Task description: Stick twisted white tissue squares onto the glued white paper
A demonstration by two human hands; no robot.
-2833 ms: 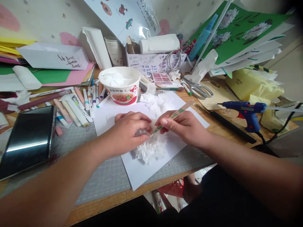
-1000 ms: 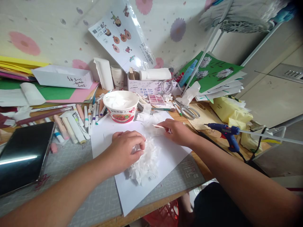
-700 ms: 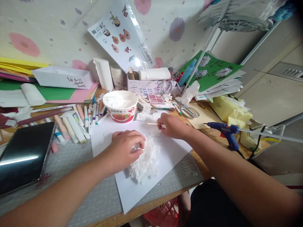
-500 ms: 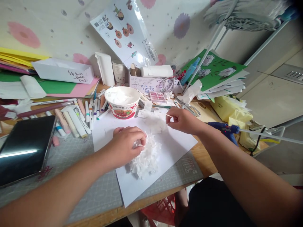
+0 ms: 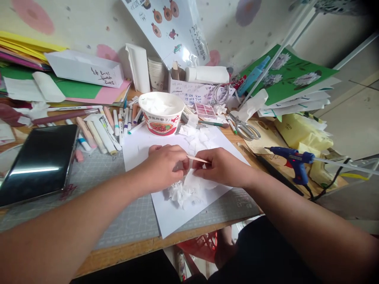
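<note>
My right hand (image 5: 220, 165) pinches a thin wooden stick (image 5: 199, 159), which points left. A loose piece of white tissue paper (image 5: 197, 181) hangs below those fingers. Close to the stick's tip is my left hand (image 5: 164, 165), its fingers curled in; whatever they hold is hidden. Under both hands a ruffled white tissue-paper ball (image 5: 183, 195) rests on a white sheet of paper (image 5: 168, 217). Torn tissue pieces (image 5: 198, 138) lie just beyond my hands.
A paper bowl (image 5: 161, 118) with white tissue stands behind the sheet. Markers (image 5: 100, 134) and a black tablet (image 5: 41, 157) lie left. To the right are scissors (image 5: 245, 128) and a blue glue gun (image 5: 296, 157). A grey cutting mat (image 5: 118, 213) covers the desk front.
My right hand has moved left and nearer with the stick, from the tissue pieces to beside my left hand. A piece of tissue now shows below it. The view has shifted too.
</note>
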